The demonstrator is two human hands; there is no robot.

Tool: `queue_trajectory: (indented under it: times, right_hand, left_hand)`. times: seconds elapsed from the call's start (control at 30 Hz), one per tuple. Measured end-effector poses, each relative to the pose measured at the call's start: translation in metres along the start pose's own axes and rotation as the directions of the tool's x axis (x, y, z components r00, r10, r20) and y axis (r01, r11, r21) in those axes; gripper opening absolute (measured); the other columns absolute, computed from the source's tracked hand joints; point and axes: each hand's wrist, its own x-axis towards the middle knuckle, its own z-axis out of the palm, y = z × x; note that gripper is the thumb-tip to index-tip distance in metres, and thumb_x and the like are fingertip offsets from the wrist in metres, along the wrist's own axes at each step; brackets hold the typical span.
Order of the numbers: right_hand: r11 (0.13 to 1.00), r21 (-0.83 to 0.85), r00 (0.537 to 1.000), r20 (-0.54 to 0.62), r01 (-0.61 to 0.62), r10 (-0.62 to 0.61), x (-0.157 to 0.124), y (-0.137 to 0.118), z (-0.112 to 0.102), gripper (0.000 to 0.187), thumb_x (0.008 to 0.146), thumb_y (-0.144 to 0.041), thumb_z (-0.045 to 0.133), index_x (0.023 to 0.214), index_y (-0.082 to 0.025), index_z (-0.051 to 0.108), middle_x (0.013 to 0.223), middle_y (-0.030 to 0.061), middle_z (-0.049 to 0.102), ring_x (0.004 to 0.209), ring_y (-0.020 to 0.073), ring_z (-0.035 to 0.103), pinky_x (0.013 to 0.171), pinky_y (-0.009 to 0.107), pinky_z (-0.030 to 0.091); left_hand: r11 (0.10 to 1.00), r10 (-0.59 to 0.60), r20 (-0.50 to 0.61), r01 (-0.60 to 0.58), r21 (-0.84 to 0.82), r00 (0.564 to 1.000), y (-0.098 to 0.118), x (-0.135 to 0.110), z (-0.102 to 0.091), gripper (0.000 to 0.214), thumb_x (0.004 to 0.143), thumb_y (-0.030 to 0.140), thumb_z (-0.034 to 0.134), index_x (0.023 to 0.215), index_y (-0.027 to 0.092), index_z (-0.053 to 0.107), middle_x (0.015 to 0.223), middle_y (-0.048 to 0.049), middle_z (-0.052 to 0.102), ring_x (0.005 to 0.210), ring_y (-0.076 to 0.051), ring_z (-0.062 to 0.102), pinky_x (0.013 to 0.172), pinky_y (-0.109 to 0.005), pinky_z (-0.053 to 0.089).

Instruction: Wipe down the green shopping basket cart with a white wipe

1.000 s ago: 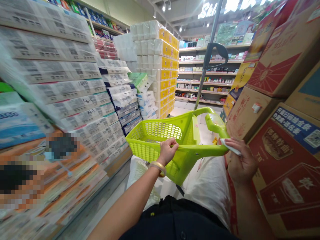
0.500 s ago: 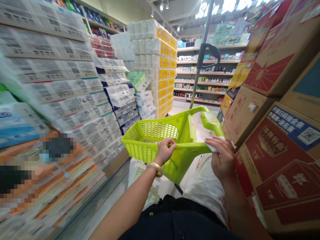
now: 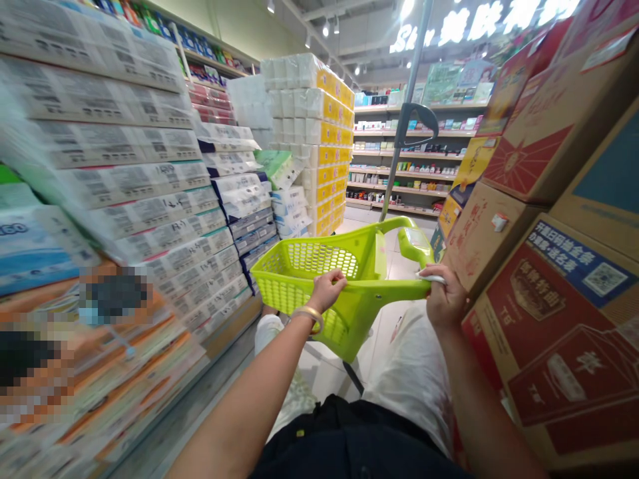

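While left hand and right hand clench rim of lime-green trolley basket, right also pinches white paper slip.

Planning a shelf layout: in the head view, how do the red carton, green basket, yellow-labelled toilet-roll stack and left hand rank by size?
1. Red carton: largest.
2. Green basket and yellow-labelled toilet-roll stack: they look alike, and the stack stands farther off, so unranked.
3. Left hand: smallest.
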Motion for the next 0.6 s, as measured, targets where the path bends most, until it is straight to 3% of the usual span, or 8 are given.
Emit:
queue_trajectory:
  times: [0.17, 0.3, 0.6]
  right_hand:
    - [0.995, -0.024, 0.995, -0.001, 0.102, -0.102, -0.002, -0.014, 0.008, 0.021, 0.08, -0.012, 0.045, 0.073, -0.021, 0.063, 0.077, 0.0023, 0.063, 0.082, 0.0207, 0.061, 0.082, 0.038, 0.05]
    - [0.983, -0.06, 0.983, 0.065, 0.175, -0.171, -0.011, -0.037, 0.013, 0.022, 0.085, -0.012, 0.044, 0.076, -0.022, 0.062, 0.076, 0.0027, 0.064, 0.081, 0.0212, 0.061, 0.083, 0.039, 0.049]
    - [0.946, 0.055, 0.902, 0.288, 0.318, -0.321, -0.046, -0.102, 0.026, 0.026, 0.088, -0.01, 0.045, 0.098, -0.023, 0.065, 0.094, 0.0045, 0.071, 0.092, 0.0206, 0.064, 0.091, 0.041, 0.046]
  left_hand:
    - [1.0, -0.003, 0.018, 0.003, -0.025, 1.0, -0.012, 0.018, -0.001, 0.018, 0.071, 0.029, 0.049, 0.056, 0.02, 0.043, 0.055, 0.0058, 0.042, 0.061, -0.012, 0.042, 0.061, -0.024, 0.035]
    - [0.999, -0.009, -0.005, 0.009, -0.031, 1.0, -0.022, 0.024, -0.007, 0.024, 0.071, 0.031, 0.047, 0.051, 0.021, 0.036, 0.052, 0.0057, 0.034, 0.056, -0.011, 0.035, 0.056, -0.024, 0.029]
    - [0.999, -0.038, -0.104, 0.034, -0.033, 0.994, -0.036, 0.008, -0.045, 0.031, 0.072, 0.037, 0.042, 0.048, 0.023, 0.028, 0.049, 0.0054, 0.027, 0.05, -0.011, 0.03, 0.051, -0.026, 0.023]
